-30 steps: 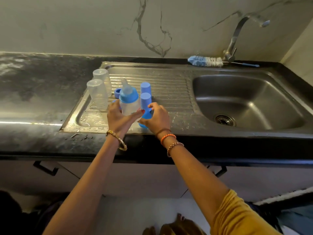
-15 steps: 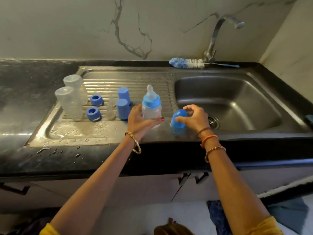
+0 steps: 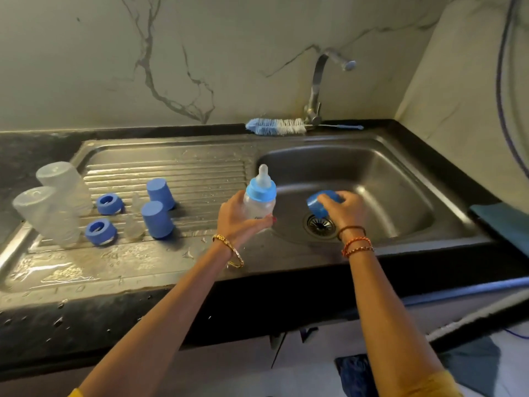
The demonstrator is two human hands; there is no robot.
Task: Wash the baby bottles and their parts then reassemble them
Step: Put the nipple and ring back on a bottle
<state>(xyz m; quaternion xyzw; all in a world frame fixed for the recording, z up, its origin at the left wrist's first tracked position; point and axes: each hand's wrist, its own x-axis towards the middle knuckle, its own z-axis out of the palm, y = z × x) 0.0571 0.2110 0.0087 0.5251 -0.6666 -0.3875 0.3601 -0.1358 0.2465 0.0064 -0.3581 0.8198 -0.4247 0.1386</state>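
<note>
**Cap held beside a bottle awaiting its cover**

The assembled bottle [image 3: 259,206] stands upright at the centre of the frame, over the inner edge of the sink [image 3: 400,179], its long axis vertical and the teat [image 3: 264,174] pointing up. The left hand [image 3: 237,220] wraps its fingers round the lower body. To its right, over the drain, the right hand [image 3: 343,209] pinches a blue cap [image 3: 320,203] by its closed end, the open mouth tilted down and to the left, towards the bottle. The cap sits lower than the teat and apart from it, so it probably has to rise and turn mouth-down before it fits; the right hand is the nearer one.

At the left of the frame, on the draining board, stand two upturned clear bottles [image 3: 57,207], two blue rings [image 3: 104,217] and two more caps [image 3: 157,207]. The clear teats between them are hard to make out.
</note>
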